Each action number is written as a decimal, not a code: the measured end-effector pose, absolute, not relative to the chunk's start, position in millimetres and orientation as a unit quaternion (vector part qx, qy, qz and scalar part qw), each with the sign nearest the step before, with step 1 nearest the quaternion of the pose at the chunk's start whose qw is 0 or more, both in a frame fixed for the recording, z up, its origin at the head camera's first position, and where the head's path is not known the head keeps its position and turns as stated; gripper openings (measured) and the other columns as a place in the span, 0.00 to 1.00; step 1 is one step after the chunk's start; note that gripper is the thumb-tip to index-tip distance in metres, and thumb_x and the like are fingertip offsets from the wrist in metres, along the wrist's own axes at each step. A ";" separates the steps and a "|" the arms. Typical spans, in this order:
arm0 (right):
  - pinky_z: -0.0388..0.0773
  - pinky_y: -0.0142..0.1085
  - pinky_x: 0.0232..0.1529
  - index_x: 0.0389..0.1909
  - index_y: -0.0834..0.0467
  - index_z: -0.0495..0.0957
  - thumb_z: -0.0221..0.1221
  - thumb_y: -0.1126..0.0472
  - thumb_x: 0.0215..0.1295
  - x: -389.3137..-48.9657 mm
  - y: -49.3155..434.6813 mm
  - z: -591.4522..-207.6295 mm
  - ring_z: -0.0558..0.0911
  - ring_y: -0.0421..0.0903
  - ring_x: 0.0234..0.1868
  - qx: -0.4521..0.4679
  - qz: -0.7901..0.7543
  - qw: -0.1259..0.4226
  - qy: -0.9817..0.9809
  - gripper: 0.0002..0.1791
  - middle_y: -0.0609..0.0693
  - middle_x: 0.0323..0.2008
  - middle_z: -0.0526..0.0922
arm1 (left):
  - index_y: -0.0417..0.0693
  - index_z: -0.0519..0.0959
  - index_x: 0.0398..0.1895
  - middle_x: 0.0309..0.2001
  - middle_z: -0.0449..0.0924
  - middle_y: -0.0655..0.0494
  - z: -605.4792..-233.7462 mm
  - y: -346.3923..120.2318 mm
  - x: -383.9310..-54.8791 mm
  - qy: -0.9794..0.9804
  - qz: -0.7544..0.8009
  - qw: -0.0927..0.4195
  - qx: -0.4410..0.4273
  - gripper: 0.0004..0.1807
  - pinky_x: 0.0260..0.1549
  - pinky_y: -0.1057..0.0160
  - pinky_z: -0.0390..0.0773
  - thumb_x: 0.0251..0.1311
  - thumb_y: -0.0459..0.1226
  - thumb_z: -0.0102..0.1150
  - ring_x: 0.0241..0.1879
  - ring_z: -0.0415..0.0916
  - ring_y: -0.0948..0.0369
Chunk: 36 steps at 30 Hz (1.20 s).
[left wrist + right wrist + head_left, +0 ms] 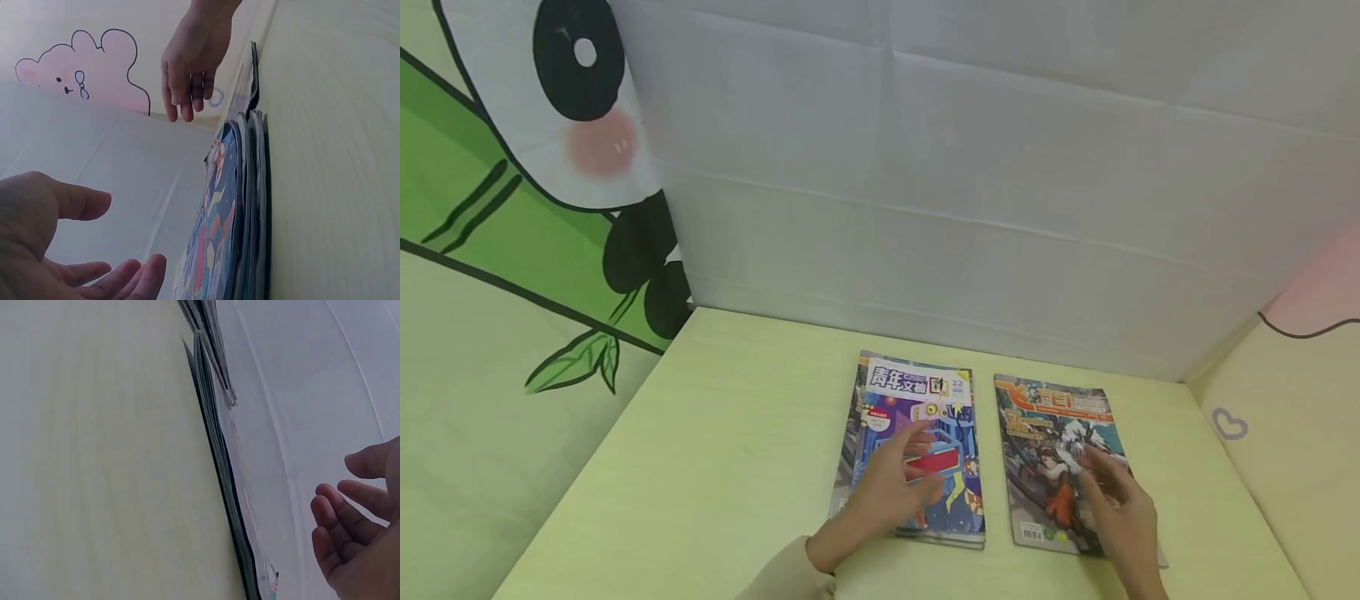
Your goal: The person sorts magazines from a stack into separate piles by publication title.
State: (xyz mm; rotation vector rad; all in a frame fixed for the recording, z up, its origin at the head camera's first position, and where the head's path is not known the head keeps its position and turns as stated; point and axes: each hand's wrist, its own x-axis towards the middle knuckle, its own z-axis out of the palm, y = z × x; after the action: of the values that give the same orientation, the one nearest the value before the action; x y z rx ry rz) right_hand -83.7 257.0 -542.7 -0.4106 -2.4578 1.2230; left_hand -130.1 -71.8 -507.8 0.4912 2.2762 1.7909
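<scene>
A short stack of magazines (958, 500) lies on the table, its top one with a purple and blue cover and large Chinese lettering. Over that stack hovers my left hand (891, 483), its fingers apart and relaxed, holding nothing; the left wrist view shows a gap between it and the cover. To the right lies a magazine (1030, 492) with an orange title and a painted figure in red. My right hand (1120, 512) hangs above its right side, fingers loosely bent around nothing. In the right wrist view this magazine's edge (219, 450) shows below the hand.
The pale yellow table (700, 467) meets a creased white backdrop (962, 183) behind the magazines. At the left stands a wall covering (475, 333) with a cartoon panda and bamboo. A pink cartoon bear (87, 75) is drawn on the right-hand wall.
</scene>
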 end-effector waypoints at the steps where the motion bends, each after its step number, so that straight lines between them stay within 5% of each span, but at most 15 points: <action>1: 0.74 0.15 0.46 0.69 0.61 0.83 0.68 0.66 0.78 -83.6 253.4 -541.7 0.78 0.19 0.44 -0.134 0.430 0.191 -0.872 0.22 0.54 0.54 0.91 | 0.34 0.66 0.82 0.70 0.78 0.35 -508.0 -74.9 -131.3 0.773 0.604 0.097 0.167 0.41 0.60 0.47 0.87 0.69 0.31 0.72 0.67 0.79 0.38; 8: 0.75 0.18 0.46 0.68 0.61 0.84 0.68 0.70 0.76 -84.7 228.9 -533.7 0.81 0.26 0.42 -0.081 0.434 0.194 -0.876 0.22 0.60 0.53 0.91 | 0.30 0.66 0.80 0.67 0.80 0.34 -508.3 -100.9 -141.5 0.799 0.572 0.051 0.181 0.40 0.57 0.46 0.88 0.75 0.43 0.71 0.65 0.80 0.38; 15: 0.78 0.28 0.27 0.67 0.62 0.84 0.68 0.72 0.74 -91.5 209.0 -521.8 0.83 0.34 0.36 -0.005 0.465 0.194 -0.864 0.22 0.57 0.50 0.91 | 0.34 0.69 0.80 0.68 0.79 0.35 -500.4 -119.0 -149.5 0.821 0.553 0.016 0.140 0.37 0.56 0.48 0.89 0.70 0.30 0.72 0.64 0.81 0.37; 19: 0.81 0.25 0.35 0.67 0.63 0.84 0.69 0.74 0.72 -98.2 197.2 -517.5 0.83 0.31 0.43 0.029 0.475 0.207 -0.855 0.24 0.50 0.49 0.92 | 0.33 0.69 0.80 0.67 0.80 0.35 -494.8 -130.0 -156.8 0.824 0.554 -0.005 0.117 0.37 0.56 0.48 0.89 0.70 0.31 0.72 0.64 0.82 0.38; 24: 0.82 0.24 0.38 0.68 0.63 0.84 0.68 0.73 0.74 -104.2 182.4 -514.4 0.83 0.33 0.43 0.043 0.491 0.198 -0.847 0.23 0.58 0.51 0.91 | 0.35 0.70 0.79 0.65 0.82 0.37 -489.7 -140.3 -167.2 0.829 0.554 -0.021 0.076 0.36 0.56 0.47 0.89 0.70 0.31 0.70 0.62 0.83 0.41; 36: 0.82 0.28 0.44 0.67 0.60 0.85 0.69 0.71 0.74 -110.9 158.0 -520.5 0.84 0.37 0.44 0.059 0.505 0.175 -0.843 0.23 0.55 0.50 0.92 | 0.29 0.78 0.71 0.61 0.83 0.37 -497.9 -148.0 -169.7 0.862 0.503 -0.013 0.055 0.28 0.50 0.47 0.90 0.71 0.33 0.71 0.54 0.86 0.45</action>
State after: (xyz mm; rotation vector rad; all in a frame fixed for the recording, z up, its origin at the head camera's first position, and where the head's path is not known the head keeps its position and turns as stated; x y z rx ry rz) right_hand -110.9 158.0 -520.5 0.1663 -2.3888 1.4324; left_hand -169.7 -148.0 -497.9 0.1754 2.7310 1.5948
